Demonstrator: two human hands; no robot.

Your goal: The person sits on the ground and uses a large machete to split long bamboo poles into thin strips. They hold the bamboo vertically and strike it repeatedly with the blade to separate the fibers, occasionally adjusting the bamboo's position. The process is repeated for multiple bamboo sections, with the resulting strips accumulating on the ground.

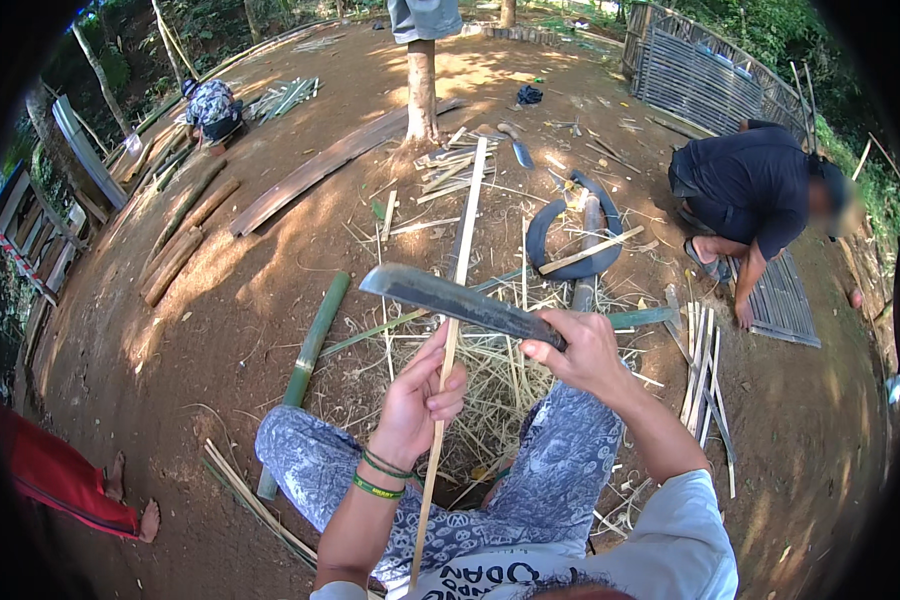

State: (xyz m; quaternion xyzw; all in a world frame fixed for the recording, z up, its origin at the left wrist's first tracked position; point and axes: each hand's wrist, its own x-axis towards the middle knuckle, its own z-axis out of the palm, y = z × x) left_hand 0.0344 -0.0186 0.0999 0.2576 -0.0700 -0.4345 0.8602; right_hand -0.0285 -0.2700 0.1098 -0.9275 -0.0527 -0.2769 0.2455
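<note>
My right hand (582, 352) hid the knife handle (550, 335); the bamboo strip (448, 350) ran behind my left hand (420, 400) and my shirt (610, 560).

Your left hand (418, 400) grips a long thin pale bamboo strip (448, 350) while your right hand (582, 352) holds a dark curved machete blade (450, 298) across it, above the straw-littered brown dirt ground (270, 290).

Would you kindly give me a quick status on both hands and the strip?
Left hand gripping bamboo strip. Right hand holding machete, blade across strip. Shavings underneath, nothing blocking.
</note>
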